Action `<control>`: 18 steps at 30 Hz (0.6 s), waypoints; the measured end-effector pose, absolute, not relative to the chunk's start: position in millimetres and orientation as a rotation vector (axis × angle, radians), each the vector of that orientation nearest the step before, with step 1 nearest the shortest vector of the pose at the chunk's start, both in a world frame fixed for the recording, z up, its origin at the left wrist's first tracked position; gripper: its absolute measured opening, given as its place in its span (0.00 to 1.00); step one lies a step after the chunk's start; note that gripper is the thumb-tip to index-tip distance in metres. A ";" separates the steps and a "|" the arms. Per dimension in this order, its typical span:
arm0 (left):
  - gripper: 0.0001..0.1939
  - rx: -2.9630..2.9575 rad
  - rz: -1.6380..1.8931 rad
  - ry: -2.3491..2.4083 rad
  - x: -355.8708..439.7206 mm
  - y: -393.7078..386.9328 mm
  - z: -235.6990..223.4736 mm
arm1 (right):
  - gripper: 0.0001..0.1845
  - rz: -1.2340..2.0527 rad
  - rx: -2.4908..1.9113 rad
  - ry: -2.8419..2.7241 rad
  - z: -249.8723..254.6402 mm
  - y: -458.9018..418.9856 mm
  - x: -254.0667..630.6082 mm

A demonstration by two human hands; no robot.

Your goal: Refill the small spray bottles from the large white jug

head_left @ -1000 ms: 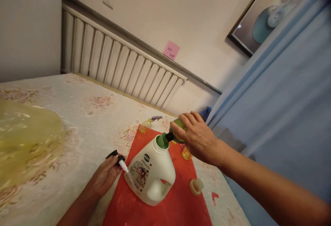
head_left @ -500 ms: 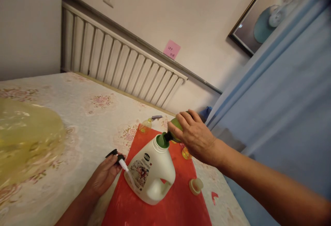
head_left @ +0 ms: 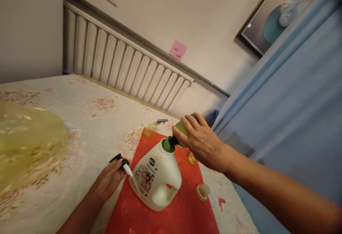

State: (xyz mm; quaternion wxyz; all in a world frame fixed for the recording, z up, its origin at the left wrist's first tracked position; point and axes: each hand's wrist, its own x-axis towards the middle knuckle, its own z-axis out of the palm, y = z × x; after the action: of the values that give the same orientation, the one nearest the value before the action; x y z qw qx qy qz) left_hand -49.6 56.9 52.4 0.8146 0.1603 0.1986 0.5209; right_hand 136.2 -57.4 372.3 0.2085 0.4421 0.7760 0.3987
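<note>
A white handled jug [head_left: 156, 180] with a printed label stands on a red mat [head_left: 171, 209], its wide mouth uncapped and green inside. My right hand [head_left: 199, 141] is closed round a small green bottle [head_left: 182, 130], tipped so its dark neck points into the jug's mouth. My left hand [head_left: 108, 180] rests on the table left of the jug, fingers closed on a black pump head [head_left: 119, 159] whose white tube slants down against the jug's side.
A cream cap [head_left: 202, 192] and a small amber piece [head_left: 192, 159] lie on the mat's right side. A yellow spray bottle [head_left: 153, 126] lies beyond the mat. A yellow translucent bag [head_left: 26, 145] fills the left of the floral tablecloth [head_left: 88, 127]. Blue fabric [head_left: 288, 120] hangs at right.
My right hand and the green bottle have shifted slightly left and tipped a little more toward the jug's mouth. My left hand and the pump stay put.
</note>
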 end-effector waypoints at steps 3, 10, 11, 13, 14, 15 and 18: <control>0.11 0.341 1.115 0.432 -49.9 56.5 54.1 | 0.22 1.125 1.224 2.157 372.1 -57.8 135.6; 0.09 0.308 1.123 0.473 -52.9 54.5 58.7 | 0.23 1.141 1.255 2.184 367.7 -58.7 137.2; 0.09 0.300 1.127 0.487 -54.0 53.4 59.0 | 0.23 1.144 1.255 2.190 367.0 -58.9 138.0; 0.07 0.281 1.144 0.507 -57.1 50.1 59.2 | 0.25 1.147 1.256 2.197 366.0 -59.7 139.9; 0.07 0.272 1.158 0.512 -59.1 47.6 59.1 | 0.26 1.144 1.261 2.198 365.5 -60.3 140.9; 0.06 0.265 1.174 0.516 -61.2 44.7 59.1 | 0.28 1.138 1.272 2.200 364.9 -61.0 141.9; 0.06 0.265 1.207 0.537 -68.2 33.2 61.0 | 0.30 1.109 1.343 2.236 361.6 -64.3 145.5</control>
State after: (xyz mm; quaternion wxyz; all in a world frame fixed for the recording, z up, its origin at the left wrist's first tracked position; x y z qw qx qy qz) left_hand -68.2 33.2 61.0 0.7815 0.1228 0.2488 0.5589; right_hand 145.5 -64.3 361.6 0.1531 0.4682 0.7796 0.3867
